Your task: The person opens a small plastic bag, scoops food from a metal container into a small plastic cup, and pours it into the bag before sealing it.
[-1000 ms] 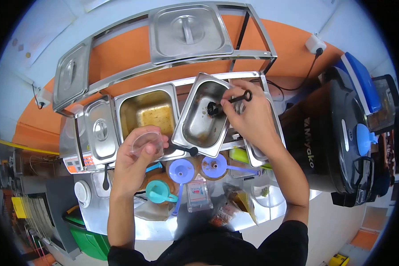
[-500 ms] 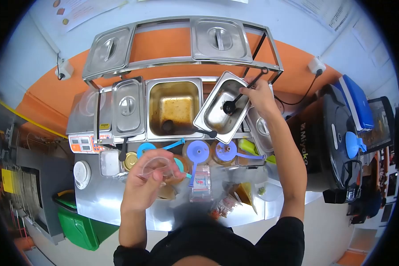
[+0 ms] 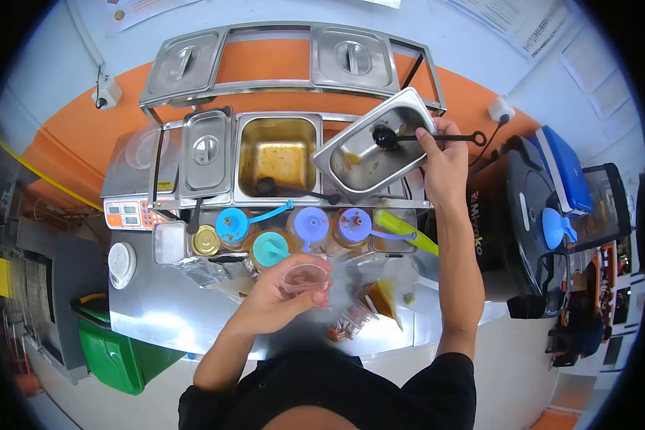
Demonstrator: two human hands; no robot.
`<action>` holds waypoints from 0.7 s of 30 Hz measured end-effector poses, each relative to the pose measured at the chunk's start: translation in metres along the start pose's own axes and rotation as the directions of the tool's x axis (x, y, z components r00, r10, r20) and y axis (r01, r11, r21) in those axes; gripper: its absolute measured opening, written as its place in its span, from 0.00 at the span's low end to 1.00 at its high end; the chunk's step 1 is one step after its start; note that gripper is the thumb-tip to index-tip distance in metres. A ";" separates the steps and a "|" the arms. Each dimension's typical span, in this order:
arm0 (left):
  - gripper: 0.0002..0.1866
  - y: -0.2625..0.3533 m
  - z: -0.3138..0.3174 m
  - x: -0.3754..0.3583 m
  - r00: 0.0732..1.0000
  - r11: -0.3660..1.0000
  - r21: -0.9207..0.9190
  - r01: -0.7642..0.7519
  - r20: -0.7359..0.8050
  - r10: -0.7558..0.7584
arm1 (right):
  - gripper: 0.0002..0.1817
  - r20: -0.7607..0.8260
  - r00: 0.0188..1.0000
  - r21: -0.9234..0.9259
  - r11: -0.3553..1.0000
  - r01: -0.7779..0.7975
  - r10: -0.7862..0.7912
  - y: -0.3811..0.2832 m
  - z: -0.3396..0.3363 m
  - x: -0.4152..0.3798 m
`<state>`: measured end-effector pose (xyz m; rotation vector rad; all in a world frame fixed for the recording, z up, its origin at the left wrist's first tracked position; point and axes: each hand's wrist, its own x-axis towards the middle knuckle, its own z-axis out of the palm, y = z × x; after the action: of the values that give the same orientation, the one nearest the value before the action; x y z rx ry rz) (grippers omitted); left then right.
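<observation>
My left hand [image 3: 283,297] is closed around a small clear plastic cup [image 3: 306,278] above the counter's front part. My right hand [image 3: 448,161] grips the side of a narrow metal pan [image 3: 376,154], with the black ladle's handle under my thumb. The pan is lifted and tilted, and the head of the black ladle [image 3: 385,137] rests inside it near some dark residue. Left of it, a larger metal pan [image 3: 279,154] with brown residue sits in the stand, and a second dark ladle [image 3: 266,187] lies in it.
Jars with blue, teal and purple pump lids [image 3: 311,226] line the counter [image 3: 158,301]. A lidded pan [image 3: 206,152] and a scale [image 3: 129,213] are on the left. Plastic bags [image 3: 352,321] lie in front. At right is a large black cooker [image 3: 505,222]; a green bin [image 3: 111,351] stands below left.
My right hand has raised the narrow pan and turned it toward level, with the ladle swinging to point right. My left hand has moved right with the cup.
</observation>
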<state>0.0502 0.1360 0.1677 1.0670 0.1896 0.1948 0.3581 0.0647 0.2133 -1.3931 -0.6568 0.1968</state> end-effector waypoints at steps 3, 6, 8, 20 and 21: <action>0.19 0.003 0.006 -0.002 1.000 0.999 0.043 -0.011 0.013 0.010 | 0.09 -0.044 0.997 0.032 0.998 0.057 -0.056 -0.016 -0.001 -0.010; 0.18 0.005 0.010 0.002 0.998 0.985 0.163 -0.056 -0.013 0.059 | 0.09 -0.058 0.987 0.026 0.988 0.154 -0.152 -0.044 0.000 -0.027; 0.18 0.005 0.016 0.007 0.997 0.977 0.203 -0.062 -0.035 0.070 | 0.09 -0.087 0.970 -0.083 0.972 0.222 -0.229 -0.075 0.008 -0.045; 0.22 -0.015 0.039 0.006 0.991 0.976 0.180 -0.119 -0.042 0.129 | 0.09 0.138 0.899 0.065 0.909 0.411 -0.416 -0.146 0.011 -0.139; 0.22 -0.015 0.040 0.004 0.987 0.967 0.207 -0.147 -0.034 0.157 | 0.08 0.186 0.868 0.053 0.887 0.459 -0.461 -0.144 0.011 -0.144</action>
<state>0.0647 0.0963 0.1732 1.2833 0.1757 0.3467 0.2009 -0.0261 0.3058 -1.1788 -1.1317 -0.0496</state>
